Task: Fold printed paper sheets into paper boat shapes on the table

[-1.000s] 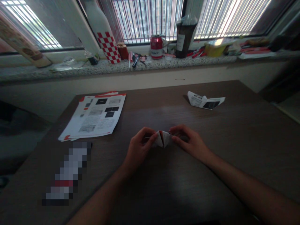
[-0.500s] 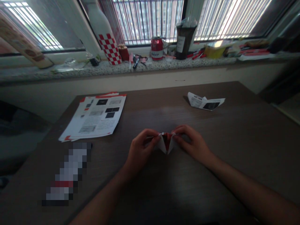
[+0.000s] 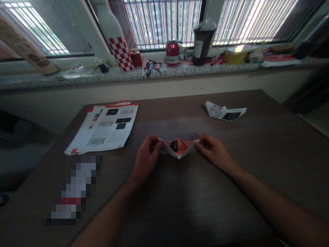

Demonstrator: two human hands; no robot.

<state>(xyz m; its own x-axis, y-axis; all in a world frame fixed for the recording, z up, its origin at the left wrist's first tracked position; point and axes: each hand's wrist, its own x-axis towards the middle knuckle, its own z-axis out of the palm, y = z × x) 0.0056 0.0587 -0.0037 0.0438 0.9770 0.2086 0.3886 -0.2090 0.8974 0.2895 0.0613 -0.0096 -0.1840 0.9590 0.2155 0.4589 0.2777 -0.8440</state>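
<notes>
Between my two hands is a folded paper boat (image 3: 179,148), pulled wide, with a peak of orange, red and black print in its middle and pale outer sides meeting in a low point. My left hand (image 3: 147,154) pinches its left tip between thumb and fingers. The right tip is gripped in the same way by my right hand (image 3: 214,148). Farther back on the right, apart from my hands, stands another folded paper boat (image 3: 226,112), white with a dark printed patch.
A stack of printed sheets (image 3: 110,128) lies at the table's back left. Nearer, a blurred-out oblong object (image 3: 74,188) rests on the brown table (image 3: 195,206). On the windowsill (image 3: 108,79) stand a checkered bottle (image 3: 120,51), a red can (image 3: 172,54) and a dark cup (image 3: 203,43).
My hands have moved apart, the left one farther. The paper between them has spread from a narrow folded shape into a wide boat, showing its orange and black peak.
</notes>
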